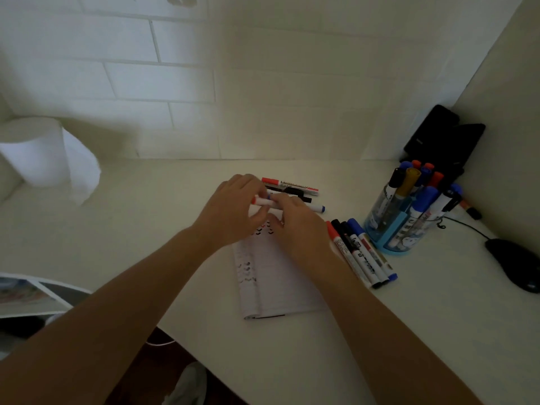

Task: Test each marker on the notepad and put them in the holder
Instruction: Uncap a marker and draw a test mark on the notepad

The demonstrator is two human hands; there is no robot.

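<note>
Notepad [277, 287] on desk [146, 229], holder [394, 229] right, markers [359, 252] between

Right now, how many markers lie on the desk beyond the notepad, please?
3: red-capped white marker farthest back, black marker before it, blue-capped white marker nearest the right hand, which may hide others.

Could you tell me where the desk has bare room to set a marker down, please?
Free: the broad stretch between the paper roll and the notepad, and the near-right desk below the mouse. Crowded: beyond the notepad, where both hands work over loose markers, and between the notepad and holder, where a marker row lies.
</note>
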